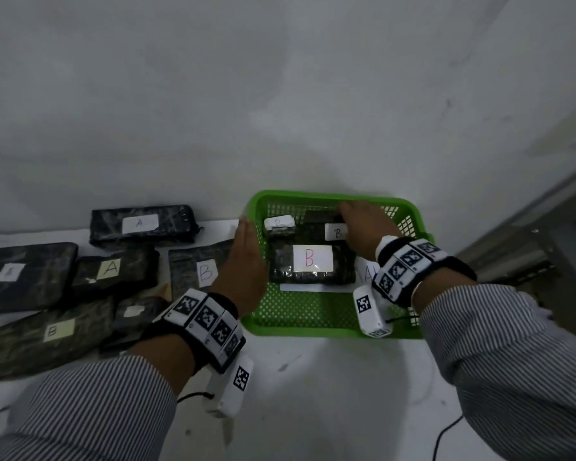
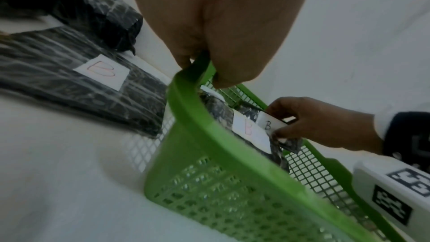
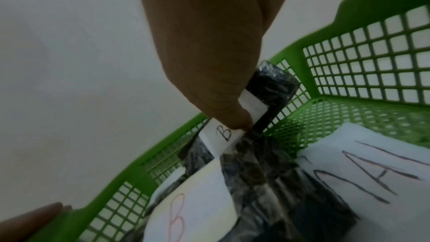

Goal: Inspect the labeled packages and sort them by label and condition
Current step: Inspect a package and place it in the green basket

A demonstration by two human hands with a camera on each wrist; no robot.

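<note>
A green mesh basket stands on the white surface. In it lies a large black wrapped package marked B, on a white sheet with hand lettering. My left hand pinches the basket's left rim, thumb inside and fingers outside. At the back of the basket my right hand grips a small black package with a white B label, thumb on the label. Another labelled package sits at the back left; its letter is unclear.
Left of the basket lie several black wrapped packages: two marked A, two marked B, and a large one with an unreadable label. A white wall rises close behind. A grey metal frame stands at the right.
</note>
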